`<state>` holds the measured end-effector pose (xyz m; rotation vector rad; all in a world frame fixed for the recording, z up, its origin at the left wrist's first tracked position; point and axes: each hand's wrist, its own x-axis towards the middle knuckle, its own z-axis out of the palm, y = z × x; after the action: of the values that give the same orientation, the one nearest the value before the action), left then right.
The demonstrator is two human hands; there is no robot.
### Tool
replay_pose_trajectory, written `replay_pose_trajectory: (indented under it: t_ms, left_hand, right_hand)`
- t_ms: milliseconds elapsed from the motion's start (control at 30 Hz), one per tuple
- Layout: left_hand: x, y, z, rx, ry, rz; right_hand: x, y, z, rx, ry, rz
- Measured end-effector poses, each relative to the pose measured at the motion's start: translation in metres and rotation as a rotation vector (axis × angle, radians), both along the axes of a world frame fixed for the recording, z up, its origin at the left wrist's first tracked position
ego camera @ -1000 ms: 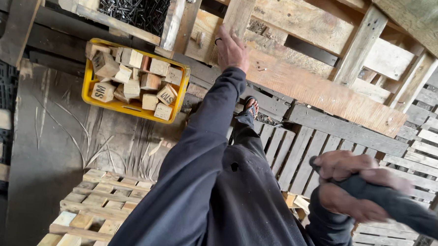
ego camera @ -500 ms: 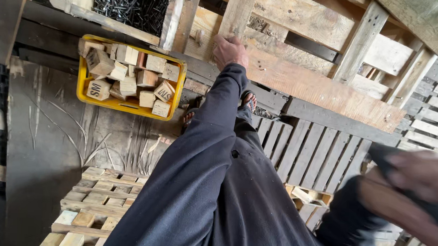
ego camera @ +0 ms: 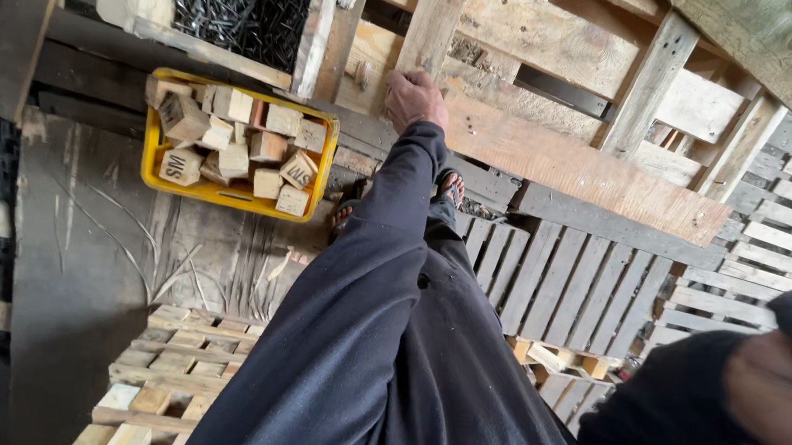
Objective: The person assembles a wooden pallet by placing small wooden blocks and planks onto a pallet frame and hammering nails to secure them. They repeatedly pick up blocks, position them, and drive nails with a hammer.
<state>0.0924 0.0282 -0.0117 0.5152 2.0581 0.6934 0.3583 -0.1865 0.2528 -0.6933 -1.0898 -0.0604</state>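
Closest to the camera, the right hand (ego camera: 776, 395) was a blur at the frame's edge, so whether it was open or what it held could not be told. One dark sleeve (ego camera: 358, 283) ran out to the left hand (ego camera: 413, 99), closed in a fist on the rough plank (ego camera: 541, 153) of a wooden pallet (ego camera: 598, 71). Beside it sat one yellow crate (ego camera: 320, 170) with about a dozen square wood blocks (ego camera: 235, 144), and beyond, a box of dark nails (ego camera: 240, 11).
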Motion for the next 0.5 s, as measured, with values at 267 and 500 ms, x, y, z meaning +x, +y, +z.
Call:
replay_pose_trajectory:
  t_ms: [267, 500]
  left_hand:
    - [-0.003, 0.008, -0.001, 0.116, 0.145, 0.051]
    - [-0.003, 0.004, 0.000, 0.015, 0.080, 0.032]
  right_hand:
    - [-0.088, -0.023, -0.132, -1.763, -0.330, 0.219]
    - [-0.078, -0.020, -0.106, -0.850, 0.096, 0.529]
